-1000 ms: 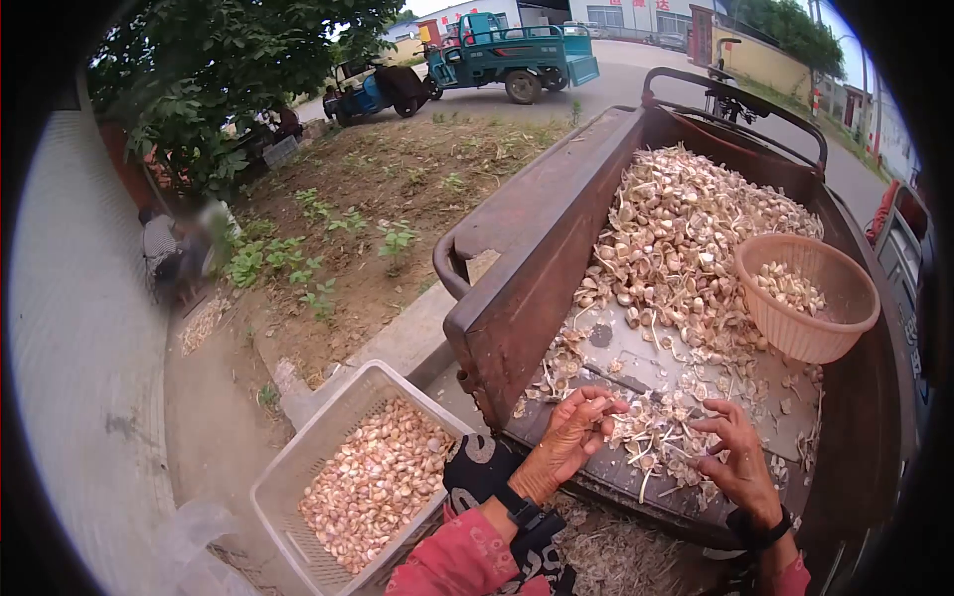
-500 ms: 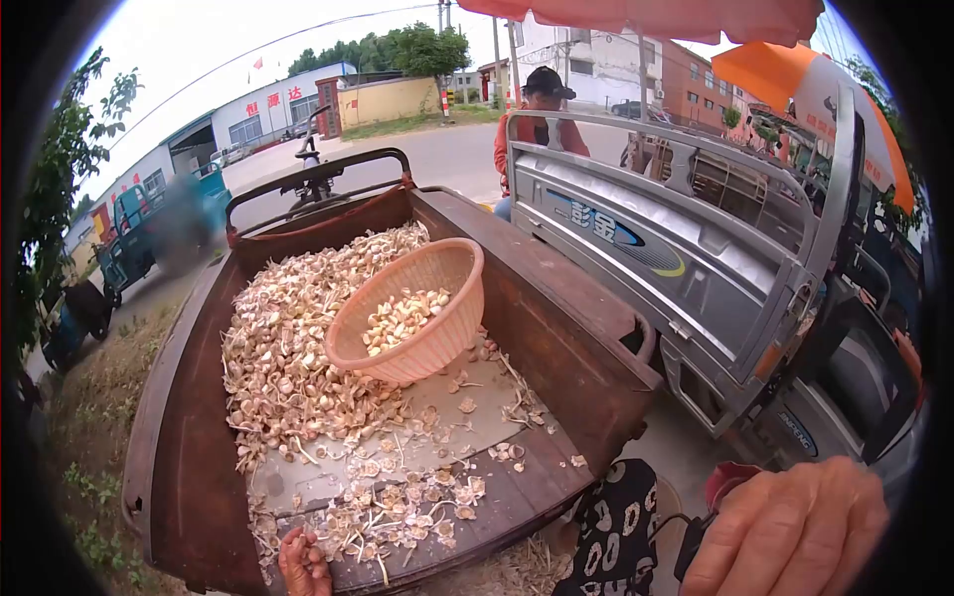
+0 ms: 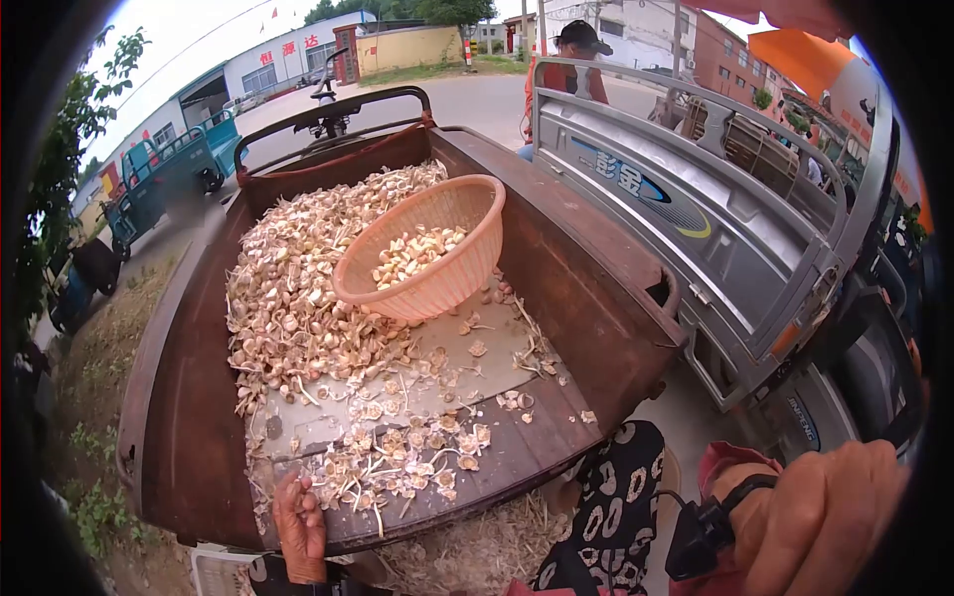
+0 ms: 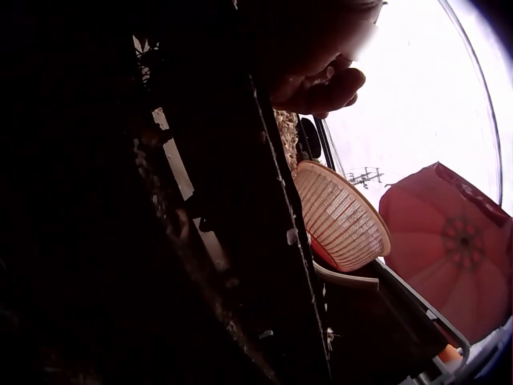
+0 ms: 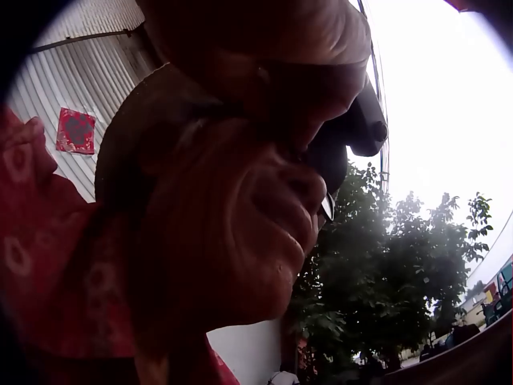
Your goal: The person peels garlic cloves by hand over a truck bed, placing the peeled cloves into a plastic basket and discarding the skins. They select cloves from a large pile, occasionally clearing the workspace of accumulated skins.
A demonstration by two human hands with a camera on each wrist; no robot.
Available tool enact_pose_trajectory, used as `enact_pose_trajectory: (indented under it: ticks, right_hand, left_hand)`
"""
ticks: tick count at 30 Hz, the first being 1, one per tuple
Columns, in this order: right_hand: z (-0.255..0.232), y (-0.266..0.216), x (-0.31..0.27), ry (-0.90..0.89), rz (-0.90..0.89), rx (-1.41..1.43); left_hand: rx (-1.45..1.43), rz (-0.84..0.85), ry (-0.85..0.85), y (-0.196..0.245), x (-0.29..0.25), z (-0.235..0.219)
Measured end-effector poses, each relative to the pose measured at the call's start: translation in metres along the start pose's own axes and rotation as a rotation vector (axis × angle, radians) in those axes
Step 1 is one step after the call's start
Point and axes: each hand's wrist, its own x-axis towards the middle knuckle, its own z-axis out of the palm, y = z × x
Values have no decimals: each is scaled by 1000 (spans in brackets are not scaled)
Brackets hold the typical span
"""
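Observation:
My left hand [image 3: 299, 526] is at the rear edge of the brown cart bed [image 3: 517, 447], beside loose garlic skins and stems [image 3: 412, 462]. Its fingers are bent toward the palm; a small pale spot shows among them in the left wrist view, and I cannot tell whether they hold something. My right hand [image 3: 835, 517] is raised close to the head camera with bent fingers, and the right wrist view places it against the person's face, fingertips hidden. Farther up the bed lies a heap of garlic [image 3: 298, 288]. A tilted orange plastic basket [image 3: 437, 283] with pale cloves leans on it.
High metal sides [image 3: 586, 278] bound the cart bed. A grey truck bed [image 3: 676, 199] stands close on the right, with a person [image 3: 576, 60] behind it. Part of a white crate [image 3: 214, 571] shows below left. Orange and red umbrellas hang over the right side.
The view has swung right from the garlic crate to the cart and truck. My right hand has gone from the garlic scraps up to the face. My left hand stays by the cart's rear edge.

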Motion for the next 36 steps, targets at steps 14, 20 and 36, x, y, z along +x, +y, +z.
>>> enact_pose_trajectory:
  ticks: [14,20,36]
  right_hand:
    - [85,121,1,-134,418,103]
    - [172,329,-28,-625,404,-297]
    - [230,436,-55,-787,302,-624]
  left_hand:
    - [-336,-79,-83,19,-10,-10]
    - [-409,-41,51,26,-14,-8]
    - [-439,56,21,9,12,-30]
